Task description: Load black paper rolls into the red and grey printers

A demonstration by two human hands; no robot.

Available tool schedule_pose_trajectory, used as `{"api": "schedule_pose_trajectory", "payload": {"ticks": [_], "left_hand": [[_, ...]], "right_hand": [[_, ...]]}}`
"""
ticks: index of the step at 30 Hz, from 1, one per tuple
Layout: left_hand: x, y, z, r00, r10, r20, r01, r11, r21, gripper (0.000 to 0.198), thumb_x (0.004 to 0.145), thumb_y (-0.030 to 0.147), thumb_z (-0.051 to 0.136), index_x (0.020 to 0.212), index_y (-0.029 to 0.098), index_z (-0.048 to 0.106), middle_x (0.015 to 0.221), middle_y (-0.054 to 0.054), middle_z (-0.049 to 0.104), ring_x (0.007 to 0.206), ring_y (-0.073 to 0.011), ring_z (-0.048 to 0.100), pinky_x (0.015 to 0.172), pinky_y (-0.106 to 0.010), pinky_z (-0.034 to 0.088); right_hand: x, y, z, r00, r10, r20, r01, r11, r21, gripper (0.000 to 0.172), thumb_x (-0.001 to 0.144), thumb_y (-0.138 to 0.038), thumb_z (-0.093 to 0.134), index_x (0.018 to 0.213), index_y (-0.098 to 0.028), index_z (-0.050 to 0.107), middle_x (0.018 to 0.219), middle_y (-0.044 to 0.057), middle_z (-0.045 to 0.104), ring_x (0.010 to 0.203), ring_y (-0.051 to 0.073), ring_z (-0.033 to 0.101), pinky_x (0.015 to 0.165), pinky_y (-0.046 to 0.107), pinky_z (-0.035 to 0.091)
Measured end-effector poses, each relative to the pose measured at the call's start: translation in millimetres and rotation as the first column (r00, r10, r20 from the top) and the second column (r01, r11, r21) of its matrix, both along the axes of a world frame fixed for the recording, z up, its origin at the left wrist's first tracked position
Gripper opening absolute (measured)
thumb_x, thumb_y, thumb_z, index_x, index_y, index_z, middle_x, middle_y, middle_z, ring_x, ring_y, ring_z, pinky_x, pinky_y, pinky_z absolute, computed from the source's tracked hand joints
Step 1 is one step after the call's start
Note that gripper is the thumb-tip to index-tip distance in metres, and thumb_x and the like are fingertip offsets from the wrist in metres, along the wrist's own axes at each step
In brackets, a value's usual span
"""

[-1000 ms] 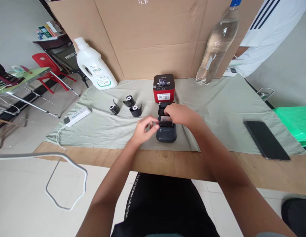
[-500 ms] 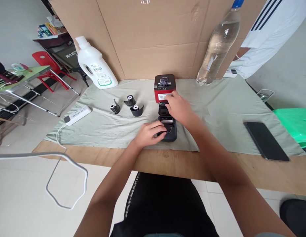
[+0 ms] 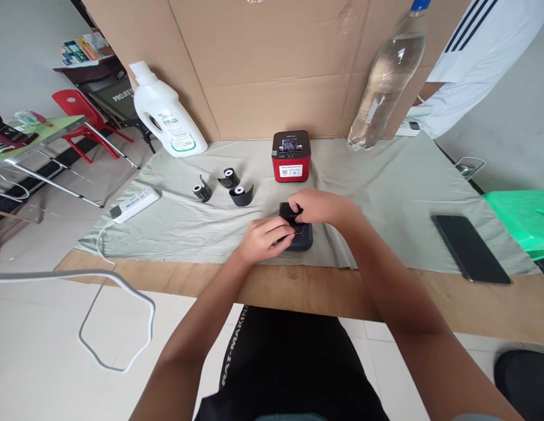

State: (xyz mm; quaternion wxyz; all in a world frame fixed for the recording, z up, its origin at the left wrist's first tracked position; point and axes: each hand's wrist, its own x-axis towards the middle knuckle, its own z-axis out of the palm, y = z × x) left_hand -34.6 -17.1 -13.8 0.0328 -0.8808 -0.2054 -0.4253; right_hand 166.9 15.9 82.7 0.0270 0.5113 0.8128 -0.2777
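A small dark label printer (image 3: pixel 302 240) lies on the cloth near the table's front edge. Its black lid (image 3: pixel 289 209) is down over the roll bay, partly covered by my fingers. My right hand (image 3: pixel 321 206) grips the lid from above and the right, fingers bent. My left hand (image 3: pixel 265 238) comes in from the left, its fingertips pressed together on the dark label strip (image 3: pixel 297 230) at the printer's middle. Behind the printer stands a red-and-black box (image 3: pixel 291 158). Three rolls of black label paper, including the front one (image 3: pixel 241 197), rest to the left.
A white jug (image 3: pixel 169 114) and a large clear bottle (image 3: pixel 388 82) stand against the cardboard wall (image 3: pixel 272 70). A power strip (image 3: pixel 136 204) lies at left, a phone (image 3: pixel 470 248) at right. A person in white (image 3: pixel 486 52) is beyond the cardboard at right.
The printer's lid, raised toward the red box before, is now folded down. My right hand has come toward me with it. My left hand stays at the printer.
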Motion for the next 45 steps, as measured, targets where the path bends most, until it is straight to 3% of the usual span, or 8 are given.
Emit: {"api": "schedule_pose_trajectory", "payload": {"ticks": [7, 10, 13, 16, 19, 27, 37, 45], "left_hand": [[-1.5, -2.5, 1.8, 0.987, -0.109, 0.118, 0.124, 0.983, -0.132, 0.003, 0.093, 0.024, 0.068, 0.093, 0.023, 0.071, 0.085, 0.000, 0.073, 0.070, -0.0108, 0.065, 0.063, -0.024, 0.047], [-0.9, 3.3, -0.5, 0.939, 0.105, 0.327, 0.037, 0.915, -0.401, 0.010, 0.096, 0.028, 0.064, 0.094, 0.021, 0.070, 0.081, 0.000, 0.070, 0.068, -0.0104, 0.060, 0.064, -0.023, 0.046], [1.3, 14.8, -4.6, 0.843, 0.424, 0.331, -0.032, 0.653, -0.756, 0.015, 0.092, 0.030, 0.066, 0.103, 0.020, 0.068, 0.088, 0.000, 0.066, 0.065, -0.0091, 0.053, 0.060, -0.022, 0.041], [3.7, 24.1, -8.8, 0.853, 0.459, 0.249, 0.083, 0.351, -0.933, 0.026, 0.084, 0.027, 0.072, 0.108, 0.019, 0.064, 0.091, 0.000, 0.063, 0.067, -0.0092, 0.053, 0.064, -0.023, 0.043], [4.9, 26.1, -10.3, 0.873, 0.412, 0.261, 0.176, 0.233, -0.956, 0.030, 0.082, 0.025, 0.073, 0.110, 0.019, 0.062, 0.087, 0.002, 0.058, 0.071, -0.0100, 0.053, 0.069, -0.024, 0.043], [5.2, 23.2, -6.4, 0.866, 0.386, 0.318, 0.261, 0.193, -0.946, 0.033, 0.077, 0.022, 0.076, 0.106, 0.020, 0.059, 0.081, 0.004, 0.054, 0.068, -0.0096, 0.052, 0.066, -0.024, 0.043], [7.7, 33.9, -18.0, 0.755, 0.537, 0.376, 0.252, 0.292, -0.923, 0.021, 0.089, 0.040, 0.060, 0.091, 0.019, 0.060, 0.076, 0.003, 0.056, 0.052, -0.0070, 0.044, 0.049, -0.022, 0.032], [7.3, 32.3, -25.8, 0.774, 0.530, 0.348, 0.143, 0.389, -0.910, 0.014, 0.093, 0.033, 0.054, 0.092, 0.020, 0.060, 0.074, 0.003, 0.057, 0.059, -0.0099, 0.048, 0.060, -0.023, 0.041]], "right_hand": [[8.4, 8.7, -0.5, 0.988, -0.135, 0.078, 0.135, 0.991, -0.005, 0.025, 0.088, -0.028, 0.066, 0.111, -0.019, 0.060, 0.094, 0.007, 0.070, 0.069, 0.019, 0.064, 0.056, 0.028, 0.039], [9.5, 14.4, -3.8, 0.981, -0.180, 0.071, 0.190, 0.968, -0.165, 0.045, 0.088, -0.036, 0.069, 0.128, -0.019, 0.056, 0.100, 0.009, 0.073, 0.069, 0.021, 0.068, 0.055, 0.030, 0.047], [10.3, 19.4, -7.1, 0.975, -0.220, 0.040, 0.223, 0.941, -0.255, 0.053, 0.085, -0.038, 0.074, 0.132, -0.021, 0.057, 0.112, 0.011, 0.073, 0.071, 0.022, 0.072, 0.056, 0.031, 0.053], [12.7, 24.2, -11.5, 0.973, -0.232, 0.018, 0.226, 0.927, -0.300, 0.052, 0.083, -0.041, 0.077, 0.130, -0.022, 0.061, 0.123, 0.012, 0.070, 0.072, 0.022, 0.074, 0.056, 0.032, 0.056], [14.4, 27.7, -15.5, 0.967, -0.254, 0.010, 0.242, 0.908, -0.341, 0.056, 0.083, -0.041, 0.078, 0.132, -0.022, 0.059, 0.126, 0.013, 0.069, 0.073, 0.022, 0.075, 0.055, 0.032, 0.057], [12.0, 19.0, -16.4, 0.940, -0.341, -0.022, 0.316, 0.892, -0.323, 0.061, 0.079, -0.038, 0.082, 0.133, -0.022, 0.058, 0.119, 0.012, 0.071, 0.078, 0.023, 0.074, 0.059, 0.031, 0.059], [-13.3, 13.3, -6.6, 0.925, -0.377, 0.054, 0.381, 0.914, -0.136, 0.068, 0.083, -0.069, 0.065, 0.128, -0.018, 0.062, 0.115, 0.015, 0.073, 0.074, 0.025, 0.072, 0.057, 0.032, 0.050], [-47.8, 7.7, -26.0, 0.922, -0.340, 0.185, 0.342, 0.940, 0.022, 0.065, 0.077, -0.061, 0.070, 0.123, -0.015, 0.065, 0.111, 0.018, 0.073, 0.095, 0.032, 0.070, 0.063, 0.032, 0.046]]}}
